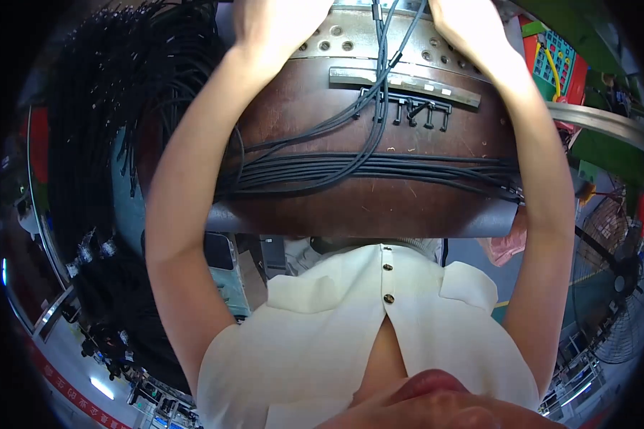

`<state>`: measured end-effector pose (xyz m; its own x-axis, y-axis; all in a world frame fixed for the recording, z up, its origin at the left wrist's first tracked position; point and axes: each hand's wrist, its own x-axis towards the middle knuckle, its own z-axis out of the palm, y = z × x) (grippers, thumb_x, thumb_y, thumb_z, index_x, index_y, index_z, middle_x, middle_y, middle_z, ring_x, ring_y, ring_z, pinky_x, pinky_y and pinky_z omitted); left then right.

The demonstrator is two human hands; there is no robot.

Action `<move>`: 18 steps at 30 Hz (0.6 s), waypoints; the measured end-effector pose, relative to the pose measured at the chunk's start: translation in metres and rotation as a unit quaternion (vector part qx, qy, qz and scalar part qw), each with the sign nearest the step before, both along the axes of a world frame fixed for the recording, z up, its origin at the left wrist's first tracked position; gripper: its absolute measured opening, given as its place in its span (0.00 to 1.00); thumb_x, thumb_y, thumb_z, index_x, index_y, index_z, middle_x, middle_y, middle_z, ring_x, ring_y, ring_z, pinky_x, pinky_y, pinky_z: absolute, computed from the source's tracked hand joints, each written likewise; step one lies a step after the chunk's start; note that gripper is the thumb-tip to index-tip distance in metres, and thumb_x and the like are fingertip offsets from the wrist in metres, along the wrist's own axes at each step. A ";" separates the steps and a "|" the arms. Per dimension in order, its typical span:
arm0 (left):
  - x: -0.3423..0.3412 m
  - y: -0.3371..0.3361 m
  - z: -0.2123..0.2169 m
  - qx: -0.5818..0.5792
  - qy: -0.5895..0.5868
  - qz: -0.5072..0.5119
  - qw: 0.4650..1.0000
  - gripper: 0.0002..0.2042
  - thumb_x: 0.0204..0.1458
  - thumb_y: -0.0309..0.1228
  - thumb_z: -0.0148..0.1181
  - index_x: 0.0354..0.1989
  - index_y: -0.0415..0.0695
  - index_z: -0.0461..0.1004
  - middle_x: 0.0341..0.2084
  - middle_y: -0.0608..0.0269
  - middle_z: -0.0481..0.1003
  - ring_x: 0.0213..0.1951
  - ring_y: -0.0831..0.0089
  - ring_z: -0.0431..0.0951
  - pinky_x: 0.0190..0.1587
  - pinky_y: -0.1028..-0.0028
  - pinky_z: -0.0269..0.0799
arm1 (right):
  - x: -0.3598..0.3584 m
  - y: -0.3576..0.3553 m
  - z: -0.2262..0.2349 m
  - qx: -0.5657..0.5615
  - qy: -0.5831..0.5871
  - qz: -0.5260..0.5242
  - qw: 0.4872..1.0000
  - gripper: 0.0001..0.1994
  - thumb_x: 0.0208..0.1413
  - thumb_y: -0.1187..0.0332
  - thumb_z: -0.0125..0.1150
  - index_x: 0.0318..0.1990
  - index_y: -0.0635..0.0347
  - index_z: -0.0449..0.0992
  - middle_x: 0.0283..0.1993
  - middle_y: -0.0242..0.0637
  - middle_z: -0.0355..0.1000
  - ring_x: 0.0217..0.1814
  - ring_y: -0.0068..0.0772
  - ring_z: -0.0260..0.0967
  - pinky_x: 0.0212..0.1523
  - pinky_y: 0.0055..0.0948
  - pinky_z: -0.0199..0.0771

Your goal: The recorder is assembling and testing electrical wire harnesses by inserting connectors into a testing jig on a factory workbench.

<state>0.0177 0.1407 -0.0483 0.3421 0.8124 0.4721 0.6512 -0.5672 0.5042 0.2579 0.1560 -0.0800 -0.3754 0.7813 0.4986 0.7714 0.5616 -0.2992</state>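
Both my forearms reach up past the brown work surface [422,207] to a perforated metal plate [325,32] at its far side. My left hand [283,25] is over the plate's left part and my right hand [469,25] over its right part. The top edge of the picture cuts off the fingers of both. Between them, several dark cables [383,57] run down from the plate and curve left. Below lie a metal bar [408,86] and a black plastic piece with short prongs [422,111]. A bundle of black cables [365,166] stretches across the surface.
A thick mass of black cables [114,93] hangs at the left. On the right are a red-framed device with a green button panel [557,61], a curved metal rail [608,125] and a black fan [626,279]. Pink cloth [504,247] shows by the surface's near right corner.
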 end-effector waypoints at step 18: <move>0.031 0.030 -0.016 0.020 0.184 -0.023 0.982 0.15 0.52 0.38 0.54 0.42 0.41 0.75 0.39 0.50 0.75 0.41 0.57 0.75 0.45 0.63 0.71 | 0.018 -0.022 0.023 -0.096 0.068 -0.160 0.980 0.18 0.52 0.55 0.61 0.41 0.62 0.77 0.33 0.42 0.75 0.33 0.37 0.71 0.38 0.34 0.72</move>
